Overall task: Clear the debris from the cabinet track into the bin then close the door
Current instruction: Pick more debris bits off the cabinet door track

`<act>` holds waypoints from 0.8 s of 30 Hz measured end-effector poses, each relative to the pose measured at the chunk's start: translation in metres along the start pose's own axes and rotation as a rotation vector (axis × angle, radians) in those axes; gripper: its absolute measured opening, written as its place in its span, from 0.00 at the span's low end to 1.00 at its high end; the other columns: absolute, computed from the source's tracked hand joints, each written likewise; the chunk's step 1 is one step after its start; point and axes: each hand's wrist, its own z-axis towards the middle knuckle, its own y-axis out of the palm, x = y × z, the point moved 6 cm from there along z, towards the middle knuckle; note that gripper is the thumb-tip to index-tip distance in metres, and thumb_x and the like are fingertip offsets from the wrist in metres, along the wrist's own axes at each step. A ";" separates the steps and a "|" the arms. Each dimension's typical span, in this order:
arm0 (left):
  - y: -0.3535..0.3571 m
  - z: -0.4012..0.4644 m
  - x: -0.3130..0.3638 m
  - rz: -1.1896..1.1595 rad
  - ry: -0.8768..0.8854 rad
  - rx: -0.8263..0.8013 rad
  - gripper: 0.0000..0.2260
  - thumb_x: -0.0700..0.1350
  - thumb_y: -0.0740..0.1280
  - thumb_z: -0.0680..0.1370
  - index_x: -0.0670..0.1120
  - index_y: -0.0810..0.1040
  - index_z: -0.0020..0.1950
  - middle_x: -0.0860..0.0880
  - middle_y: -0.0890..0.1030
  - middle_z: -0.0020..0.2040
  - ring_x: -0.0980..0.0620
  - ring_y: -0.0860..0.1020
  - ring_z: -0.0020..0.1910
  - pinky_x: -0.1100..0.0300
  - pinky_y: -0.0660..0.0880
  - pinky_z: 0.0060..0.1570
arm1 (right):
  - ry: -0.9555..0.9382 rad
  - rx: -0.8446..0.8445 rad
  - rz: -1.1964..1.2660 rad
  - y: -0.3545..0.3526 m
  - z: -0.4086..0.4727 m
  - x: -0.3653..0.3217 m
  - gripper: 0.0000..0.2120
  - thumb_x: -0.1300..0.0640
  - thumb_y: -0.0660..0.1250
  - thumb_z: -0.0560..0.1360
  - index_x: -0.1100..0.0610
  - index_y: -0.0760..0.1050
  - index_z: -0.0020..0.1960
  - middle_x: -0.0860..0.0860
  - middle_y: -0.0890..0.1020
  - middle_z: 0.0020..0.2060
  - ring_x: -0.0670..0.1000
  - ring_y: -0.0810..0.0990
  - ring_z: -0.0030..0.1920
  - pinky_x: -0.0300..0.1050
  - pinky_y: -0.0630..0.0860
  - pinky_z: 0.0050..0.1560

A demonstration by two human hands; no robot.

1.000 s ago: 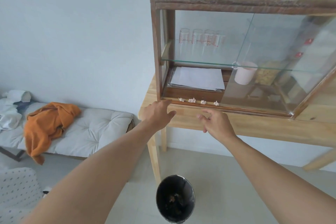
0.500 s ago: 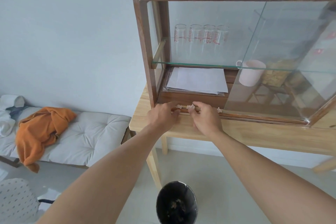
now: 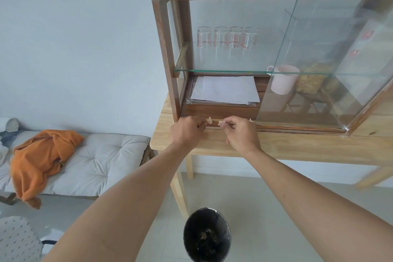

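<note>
From the head view, both my hands are at the cabinet track (image 3: 276,127) on the worktop (image 3: 297,144) because the debris sits in its groove: my left hand (image 3: 187,132) closes its grip beside one scrap (image 3: 210,120), and my right hand (image 3: 240,134) pinches another scrap (image 3: 221,122) at its fingertips. A third scrap (image 3: 250,120) lies just past my right knuckles by the glass door (image 3: 331,59), which stands slid aside, and the bin (image 3: 206,235) waits on the floor directly below my arms, handy for dropping.
</note>
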 end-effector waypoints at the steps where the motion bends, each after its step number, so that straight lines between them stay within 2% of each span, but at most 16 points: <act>1: -0.001 -0.001 0.002 0.006 -0.003 -0.010 0.09 0.54 0.67 0.82 0.62 0.86 0.57 0.55 0.87 0.48 0.46 0.83 0.50 0.53 0.79 0.44 | 0.002 0.009 0.000 -0.003 -0.004 0.000 0.05 0.48 0.71 0.83 0.47 0.85 0.50 0.46 0.81 0.20 0.42 0.81 0.26 0.41 0.75 0.36; 2: -0.002 -0.002 0.003 0.014 -0.004 -0.024 0.10 0.55 0.67 0.82 0.62 0.85 0.60 0.54 0.87 0.49 0.45 0.83 0.52 0.52 0.79 0.47 | 0.005 0.015 0.005 -0.005 -0.007 0.001 0.05 0.48 0.72 0.82 0.48 0.84 0.49 0.45 0.80 0.20 0.43 0.80 0.25 0.39 0.75 0.37; 6: 0.001 -0.001 0.011 0.071 0.021 -0.099 0.18 0.56 0.69 0.82 0.63 0.77 0.72 0.51 0.86 0.51 0.44 0.83 0.53 0.50 0.80 0.51 | 0.013 0.014 0.068 -0.013 -0.019 0.007 0.06 0.51 0.73 0.82 0.52 0.87 0.51 0.43 0.80 0.22 0.50 0.82 0.26 0.51 0.83 0.42; 8: 0.002 0.002 0.016 0.086 0.043 -0.101 0.15 0.55 0.68 0.82 0.61 0.79 0.69 0.50 0.86 0.52 0.43 0.83 0.53 0.50 0.80 0.50 | 0.022 0.021 0.087 -0.017 -0.023 0.012 0.06 0.51 0.73 0.82 0.52 0.87 0.51 0.44 0.81 0.22 0.48 0.81 0.25 0.50 0.81 0.39; 10: 0.006 0.006 0.017 0.079 0.044 -0.097 0.11 0.54 0.65 0.83 0.60 0.83 0.62 0.49 0.86 0.51 0.42 0.83 0.52 0.50 0.80 0.49 | 0.030 0.028 0.096 -0.019 -0.028 0.018 0.06 0.50 0.73 0.82 0.51 0.87 0.50 0.45 0.80 0.21 0.44 0.78 0.22 0.45 0.74 0.33; 12: 0.008 0.007 0.016 0.078 0.040 -0.082 0.11 0.54 0.65 0.83 0.60 0.85 0.59 0.49 0.86 0.49 0.41 0.83 0.50 0.52 0.79 0.46 | 0.046 0.028 0.107 -0.020 -0.032 0.025 0.06 0.49 0.73 0.82 0.50 0.86 0.49 0.46 0.80 0.21 0.43 0.77 0.22 0.42 0.71 0.32; 16: 0.006 0.006 0.009 0.037 0.021 -0.020 0.11 0.57 0.66 0.83 0.59 0.87 0.56 0.50 0.86 0.43 0.42 0.82 0.46 0.56 0.73 0.39 | 0.069 0.029 0.130 -0.023 -0.041 0.035 0.08 0.47 0.73 0.82 0.50 0.86 0.48 0.50 0.81 0.23 0.43 0.76 0.23 0.43 0.72 0.33; 18: 0.004 -0.001 0.006 -0.008 0.003 -0.009 0.12 0.59 0.66 0.83 0.58 0.88 0.56 0.51 0.86 0.43 0.43 0.82 0.47 0.55 0.75 0.41 | 0.073 0.028 0.143 -0.022 -0.046 0.037 0.09 0.46 0.73 0.82 0.50 0.86 0.48 0.51 0.82 0.24 0.43 0.76 0.23 0.42 0.71 0.32; 22: 0.003 -0.027 0.000 -0.045 0.009 -0.033 0.11 0.59 0.66 0.83 0.62 0.86 0.59 0.52 0.85 0.43 0.44 0.82 0.49 0.54 0.77 0.45 | 0.089 0.026 0.127 -0.020 -0.061 0.037 0.10 0.44 0.72 0.82 0.49 0.86 0.49 0.49 0.84 0.24 0.42 0.76 0.25 0.40 0.71 0.30; 24: 0.001 -0.042 -0.004 -0.058 0.035 -0.035 0.11 0.59 0.66 0.83 0.61 0.86 0.60 0.54 0.86 0.46 0.46 0.82 0.50 0.54 0.77 0.48 | 0.096 0.020 0.118 -0.017 -0.071 0.035 0.10 0.44 0.72 0.81 0.48 0.86 0.49 0.48 0.84 0.25 0.44 0.78 0.26 0.42 0.73 0.32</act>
